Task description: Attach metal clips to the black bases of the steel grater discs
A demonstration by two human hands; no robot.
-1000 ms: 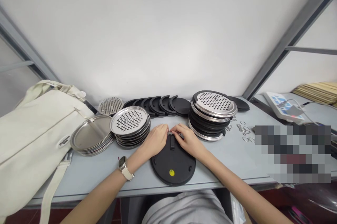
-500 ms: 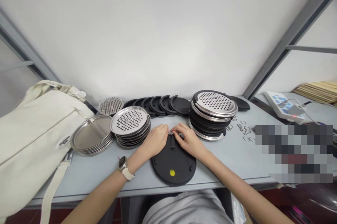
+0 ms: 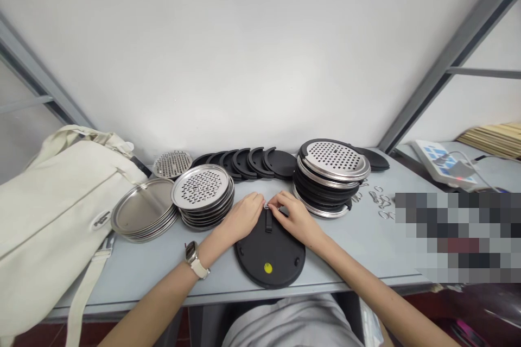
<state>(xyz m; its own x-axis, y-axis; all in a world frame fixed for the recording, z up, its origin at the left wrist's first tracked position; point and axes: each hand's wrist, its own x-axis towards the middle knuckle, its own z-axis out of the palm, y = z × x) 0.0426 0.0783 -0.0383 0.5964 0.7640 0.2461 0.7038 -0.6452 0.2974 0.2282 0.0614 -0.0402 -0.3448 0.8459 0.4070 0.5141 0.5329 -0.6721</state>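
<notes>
A black round disc (image 3: 271, 252) with a yellow round sticker (image 3: 268, 268) lies flat at the table's front edge. From its far side runs a short black strap (image 3: 268, 222). At the strap's far end, my left hand (image 3: 246, 215) and my right hand (image 3: 293, 218) pinch a small metal ring (image 3: 266, 206) from either side. Fingers partly cover the ring, so I cannot tell whether it is threaded through the strap. A watch (image 3: 191, 253) is on my left wrist.
Left of the disc are a stack of metal grater plates (image 3: 202, 188) and plain metal discs (image 3: 142, 207). Black discs (image 3: 280, 163) lean along the wall. A mixed stack (image 3: 334, 159) stands to the right, near loose metal rings and clips (image 3: 381, 201). A cream bag (image 3: 61, 211) fills the left side.
My fingertips have shifted slightly around the metal ring, and both hands stay at the strap's end. The disc remains in place; the whole view has moved a little.
</notes>
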